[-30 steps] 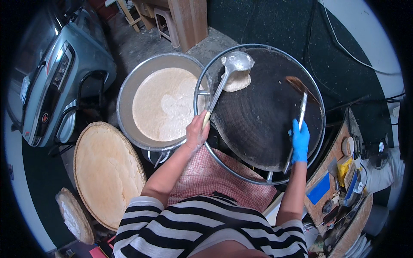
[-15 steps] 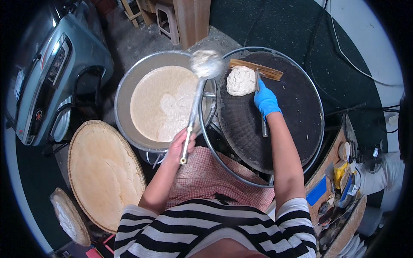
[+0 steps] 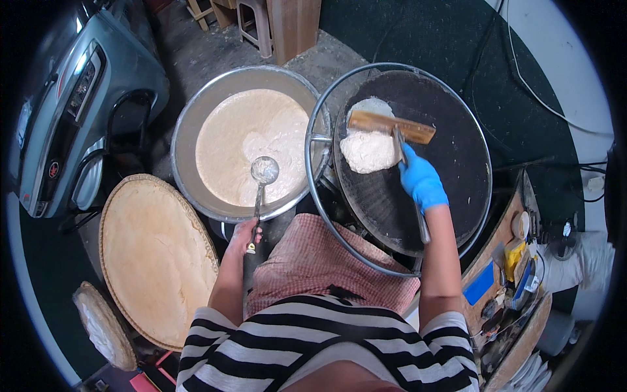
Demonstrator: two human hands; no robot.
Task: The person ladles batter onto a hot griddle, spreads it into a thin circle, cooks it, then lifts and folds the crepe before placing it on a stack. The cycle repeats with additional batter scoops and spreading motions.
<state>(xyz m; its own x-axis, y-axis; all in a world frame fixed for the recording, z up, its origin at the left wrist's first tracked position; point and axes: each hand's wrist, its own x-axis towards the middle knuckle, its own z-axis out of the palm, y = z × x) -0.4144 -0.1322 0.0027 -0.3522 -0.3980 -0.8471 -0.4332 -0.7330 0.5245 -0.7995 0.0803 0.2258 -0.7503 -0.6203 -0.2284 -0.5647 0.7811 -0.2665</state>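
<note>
Left hand (image 3: 245,236) bare, gripping; right hand (image 3: 422,179) blue-gloved, gripping, farther forward; both forearms (image 3: 441,261) extended.

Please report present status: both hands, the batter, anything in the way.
Left hand gripping ladle over batter pot. Right hand, blue-gloved, holding wooden spreader at batter patch on black griddle. Nothing visibly blocking either hand.

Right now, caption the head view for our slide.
Left hand holds ladle over batter, gloved right hand holds spreader over dark griddle.
</note>
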